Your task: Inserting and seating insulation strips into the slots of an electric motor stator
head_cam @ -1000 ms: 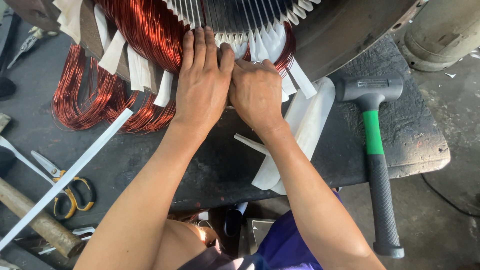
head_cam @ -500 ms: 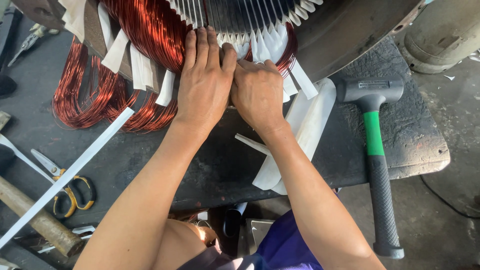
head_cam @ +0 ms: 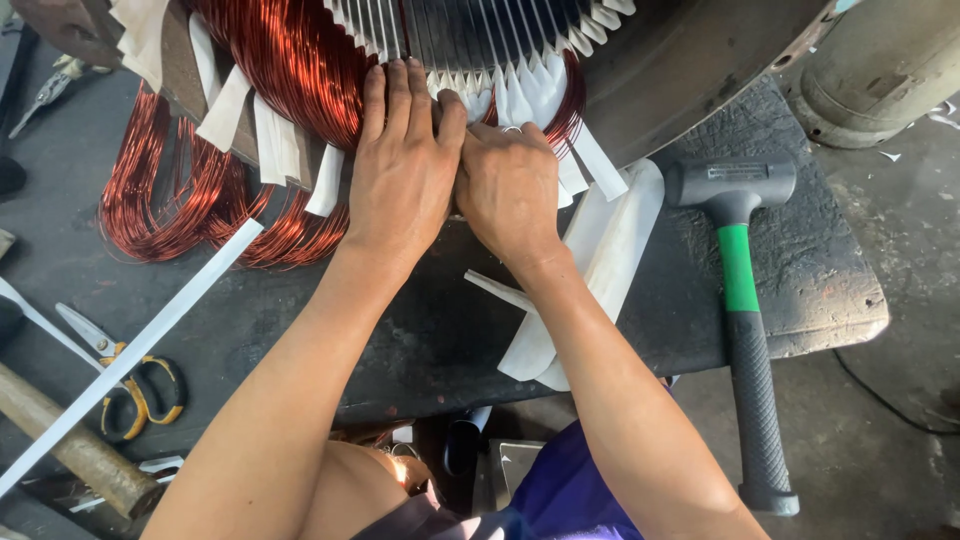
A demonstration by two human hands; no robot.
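A large motor stator [head_cam: 690, 60] lies on a dark workbench [head_cam: 420, 330], its slots lined with white insulation paper [head_cam: 520, 95]. Red copper wire coils [head_cam: 290, 70] hang from its left side and spill onto the bench. My left hand [head_cam: 405, 165] lies flat over the copper winding at the slot mouths, fingers together and pressing. My right hand [head_cam: 510, 185] sits right beside it, knuckles up, fingers curled against the paper-lined slots. The two hands touch. What the right fingertips pinch is hidden.
A rubber mallet [head_cam: 745, 290] with a green and black handle lies at the right. Folded white paper sheets [head_cam: 600, 260] rest under my right forearm. Yellow-handled scissors [head_cam: 125, 375], a long white strip [head_cam: 140, 345] and a wooden handle [head_cam: 70, 445] lie at the left.
Both hands stay pressed on the same spot of the winding; only a slight shift of the view.
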